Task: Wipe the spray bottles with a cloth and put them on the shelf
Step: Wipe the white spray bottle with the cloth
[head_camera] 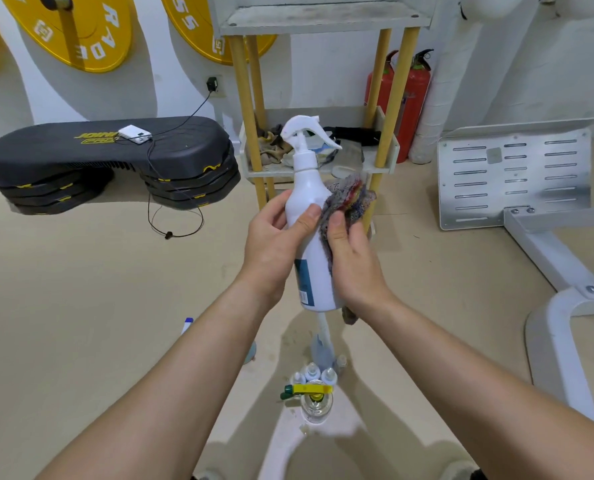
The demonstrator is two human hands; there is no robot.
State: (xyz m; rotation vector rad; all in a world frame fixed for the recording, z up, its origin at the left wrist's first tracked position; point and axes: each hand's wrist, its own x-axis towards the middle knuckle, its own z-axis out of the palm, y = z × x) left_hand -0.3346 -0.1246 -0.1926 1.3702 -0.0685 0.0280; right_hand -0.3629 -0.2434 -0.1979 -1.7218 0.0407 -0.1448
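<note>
A white spray bottle (307, 188) with a white trigger head and a blue label is held upright in front of me. My left hand (273, 247) grips its body from the left, thumb across the front. My right hand (352, 265) presses a multicoloured woven cloth (347, 200) against the bottle's right side. Behind stands the shelf (389, 150), with yellow posts and grey boards; its lower board holds rags and a black item, and its upper board (323, 19) shows nothing on it. Below my hands, several small bottles (314, 374) and a clear sprayer with a yellow-green trigger (309, 391) stand on the floor.
Stacked black step platforms (108, 161) with a white device and cable lie at the left. Yellow weight plates (66, 29) hang on the wall. Two red fire extinguishers (415, 98) stand behind the shelf. A white machine frame (517, 174) fills the right side.
</note>
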